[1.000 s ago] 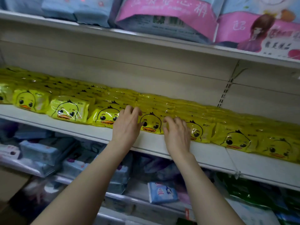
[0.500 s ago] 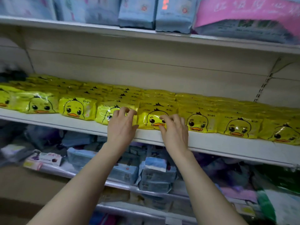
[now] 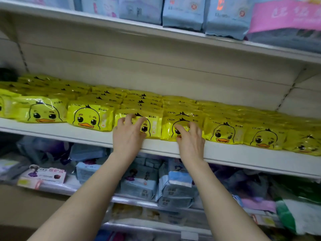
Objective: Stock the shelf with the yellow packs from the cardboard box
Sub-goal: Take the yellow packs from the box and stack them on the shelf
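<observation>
Yellow packs [image 3: 90,117] fill the middle shelf [image 3: 69,134] in rows, duck faces out, and I'm squaring up two front ones side by side. My left hand [image 3: 128,136] is fanned flat on one face and my right hand [image 3: 191,141] is fanned on its neighbour, both pressing and gripping nothing. The risk is that these wrappers look slick and the front row sits near the lip. If I push harder on one side, a pack skews or rides up over the one behind. If I drag my palms back carelessly, one could slide off onto the blue packs [image 3: 139,185] on the shelf below. Compared with a second ago, my left hand has come off the top edge of the row and settled onto a pack face. My right hand stays on its pack. My view has swung left, so the pink pack [image 3: 284,14] overhead now sits at the far right.
</observation>
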{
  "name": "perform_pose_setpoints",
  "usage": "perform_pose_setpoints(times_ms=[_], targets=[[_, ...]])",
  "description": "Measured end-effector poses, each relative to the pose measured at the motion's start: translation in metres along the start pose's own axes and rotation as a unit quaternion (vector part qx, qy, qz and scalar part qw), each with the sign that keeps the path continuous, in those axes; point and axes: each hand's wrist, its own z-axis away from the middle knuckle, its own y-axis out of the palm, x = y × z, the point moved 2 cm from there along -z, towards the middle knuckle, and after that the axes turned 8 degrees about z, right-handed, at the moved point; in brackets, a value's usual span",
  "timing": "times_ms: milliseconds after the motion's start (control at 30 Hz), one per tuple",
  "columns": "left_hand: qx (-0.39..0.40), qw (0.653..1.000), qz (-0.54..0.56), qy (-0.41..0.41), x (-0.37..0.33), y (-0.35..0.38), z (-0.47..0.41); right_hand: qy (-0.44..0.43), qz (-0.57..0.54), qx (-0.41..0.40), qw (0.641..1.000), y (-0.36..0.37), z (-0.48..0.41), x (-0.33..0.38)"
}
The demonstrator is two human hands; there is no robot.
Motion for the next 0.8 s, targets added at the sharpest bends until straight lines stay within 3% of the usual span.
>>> perform_pose_setpoints(times_ms=[367, 800], targets=[[0.016, 0.999, -0.012, -0.038, -0.004, 0.006, -0.023, 0.026, -0.004, 0.042, 0.999, 0.001, -0.022, 0.004], [0.009, 0.998, -0.047, -0.046, -0.009, 0.016, -0.035, 0.062, 0.080, 0.057, 0.993, 0.016, -0.047, 0.016]])
